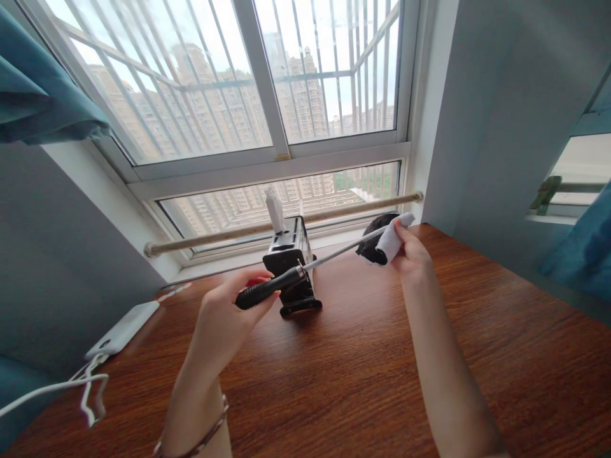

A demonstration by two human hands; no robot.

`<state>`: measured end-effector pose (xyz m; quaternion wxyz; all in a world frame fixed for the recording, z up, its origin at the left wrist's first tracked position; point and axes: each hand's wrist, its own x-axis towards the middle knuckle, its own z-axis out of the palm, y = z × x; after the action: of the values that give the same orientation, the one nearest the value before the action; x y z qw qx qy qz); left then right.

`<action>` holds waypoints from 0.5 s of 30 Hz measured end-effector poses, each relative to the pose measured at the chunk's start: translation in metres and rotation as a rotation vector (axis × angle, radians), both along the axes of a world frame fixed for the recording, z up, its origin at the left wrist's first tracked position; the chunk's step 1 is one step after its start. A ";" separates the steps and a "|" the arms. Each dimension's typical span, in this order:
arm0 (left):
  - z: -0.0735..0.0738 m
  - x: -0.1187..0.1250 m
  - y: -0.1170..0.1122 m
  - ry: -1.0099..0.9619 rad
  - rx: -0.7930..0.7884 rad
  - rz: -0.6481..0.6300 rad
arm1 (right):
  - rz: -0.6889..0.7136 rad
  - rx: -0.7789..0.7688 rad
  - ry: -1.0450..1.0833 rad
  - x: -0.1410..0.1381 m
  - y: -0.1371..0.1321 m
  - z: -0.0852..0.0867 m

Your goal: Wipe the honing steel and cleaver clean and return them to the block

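While two hands point(222, 312) point(413, 256) hold | black-handled tool point(289, 278): 1 | white cloth point(389, 243): 1

Our left forearm point(191, 388) slants up from the bottom edge, left of centre, our left hand point(231, 306) bent rightward in a pinch. Our right forearm point(436, 340) rises from the lower right, its right hand point(409, 251), higher in the frame, gripping.

The location appears to be a home, in an upper-floor room. Indicators: a framed window point(268, 95) fitted with outer bars point(340, 75); tall buildings point(305, 95) beyond the glass; a blue curtain point(38, 89) at the left; a wood-grain table point(358, 381) below the window, carrying a black tissue box point(286, 261).
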<state>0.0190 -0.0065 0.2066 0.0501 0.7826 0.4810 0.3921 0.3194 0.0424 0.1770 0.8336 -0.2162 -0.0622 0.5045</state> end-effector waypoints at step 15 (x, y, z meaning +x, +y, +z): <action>-0.003 0.002 0.010 -0.425 -0.634 -0.289 | -0.044 0.054 0.024 -0.008 -0.005 0.005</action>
<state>0.0211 0.0032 0.2036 0.4418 0.6894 0.4422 0.3661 0.3112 0.0369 0.1815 0.8507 -0.1889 -0.0610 0.4868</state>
